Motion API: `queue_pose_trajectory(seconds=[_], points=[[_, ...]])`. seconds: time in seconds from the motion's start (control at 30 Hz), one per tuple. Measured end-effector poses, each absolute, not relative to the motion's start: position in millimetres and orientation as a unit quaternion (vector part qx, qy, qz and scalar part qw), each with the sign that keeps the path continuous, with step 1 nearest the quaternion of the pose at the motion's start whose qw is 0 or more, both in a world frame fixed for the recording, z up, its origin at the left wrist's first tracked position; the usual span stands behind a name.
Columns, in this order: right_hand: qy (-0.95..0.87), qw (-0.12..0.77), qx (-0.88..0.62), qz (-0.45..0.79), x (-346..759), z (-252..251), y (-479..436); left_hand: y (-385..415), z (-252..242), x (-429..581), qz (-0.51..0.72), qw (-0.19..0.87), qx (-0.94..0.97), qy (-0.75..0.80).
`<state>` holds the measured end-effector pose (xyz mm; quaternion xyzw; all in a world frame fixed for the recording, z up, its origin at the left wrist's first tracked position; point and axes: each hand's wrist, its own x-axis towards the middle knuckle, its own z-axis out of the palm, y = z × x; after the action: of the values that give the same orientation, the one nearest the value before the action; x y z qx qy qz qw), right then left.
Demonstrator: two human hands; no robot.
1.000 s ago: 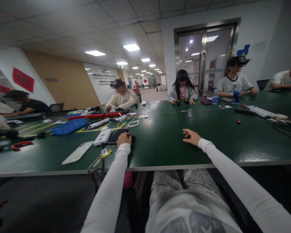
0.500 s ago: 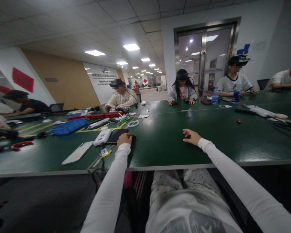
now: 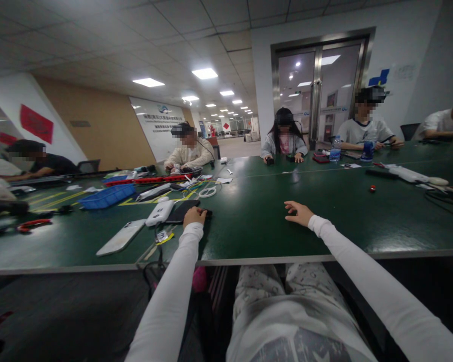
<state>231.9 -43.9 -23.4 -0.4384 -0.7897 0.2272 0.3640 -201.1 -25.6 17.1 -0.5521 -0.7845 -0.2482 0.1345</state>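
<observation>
My left hand (image 3: 194,216) rests on the dark green table (image 3: 256,226), fingers curled over a small black object (image 3: 207,213) that I cannot identify. A black tablet-like slab (image 3: 180,211) and a white device (image 3: 159,212) lie just left of it. My right hand (image 3: 298,211) lies on the tabletop to the right, fingers stretched out and apart, holding nothing. Both arms wear white sleeves.
A white phone (image 3: 121,237) lies near the front edge. Farther left are a blue tray (image 3: 106,196), red-handled pliers (image 3: 33,224) and cables. A small red object (image 3: 372,188) sits at right. Several other people sit around the table's far and side edges.
Hardly anything differs. My left hand has shifted slightly on the small black object; my right hand stays in place.
</observation>
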Motion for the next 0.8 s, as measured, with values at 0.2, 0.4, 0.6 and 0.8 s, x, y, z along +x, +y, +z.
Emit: queue_pose_trajectory(seconds=[0.2, 0.4, 0.6, 0.8], points=[[-0.787, 0.363, -0.442, 0.231, 231.5, -21.4, -45.5, -25.3, 16.5, -200.4, -0.243, 0.145, -0.546, -0.788], [-0.787, 0.362, -0.444, 0.229, 231.6, -21.3, -45.5, -28.1, 19.1, -197.5, -0.237, 0.142, -0.542, -0.793], [-0.789, 0.359, -0.444, 0.230, 231.7, -19.4, -47.3, -31.0, 21.5, -195.6, -0.240, 0.125, -0.539, -0.798], [-0.786, 0.363, -0.442, 0.233, 230.9, -19.3, -47.5, -33.6, 23.8, -193.8, -0.240, 0.114, -0.540, -0.799]])
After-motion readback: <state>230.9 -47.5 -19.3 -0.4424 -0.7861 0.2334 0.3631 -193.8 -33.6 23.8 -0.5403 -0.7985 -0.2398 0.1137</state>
